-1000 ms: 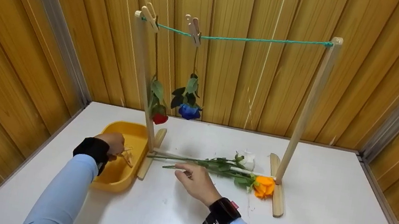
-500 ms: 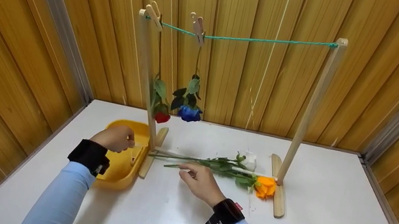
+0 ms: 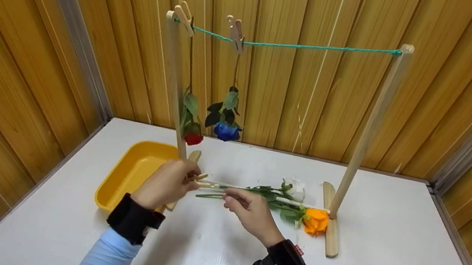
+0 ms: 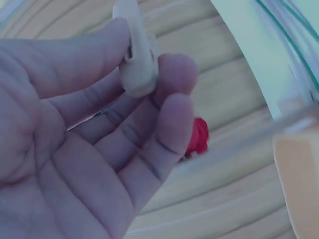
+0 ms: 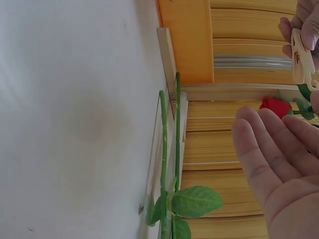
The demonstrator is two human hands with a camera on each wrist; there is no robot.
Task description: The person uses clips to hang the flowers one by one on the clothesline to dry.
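Observation:
My left hand (image 3: 167, 183) pinches a light wooden clothespin (image 4: 139, 67) between thumb and fingers, in front of the stand's left post. Close to the clothespin's tip is my right hand (image 3: 255, 215), its fingers loosely extended and holding nothing. In the right wrist view the fingers (image 5: 266, 154) stand apart from the green stems (image 5: 164, 139). A white rose (image 3: 296, 190) and an orange rose (image 3: 315, 222) lie on the table, stems pointing left. Upside down on the line, a red rose (image 3: 193, 138) and a blue rose (image 3: 227, 131) hang from clothespins (image 3: 237, 35).
A teal cord (image 3: 315, 49) spans two wooden posts (image 3: 368, 134) with flat feet on the white table (image 3: 410, 255). The yellow tub (image 3: 115, 179) stands left of the frame. Wood-patterned walls (image 3: 271, 90) close in the back and sides.
My left hand has come out of the yellow tub with a clothespin and moved right towards my right hand. The right hand has shifted slightly right.

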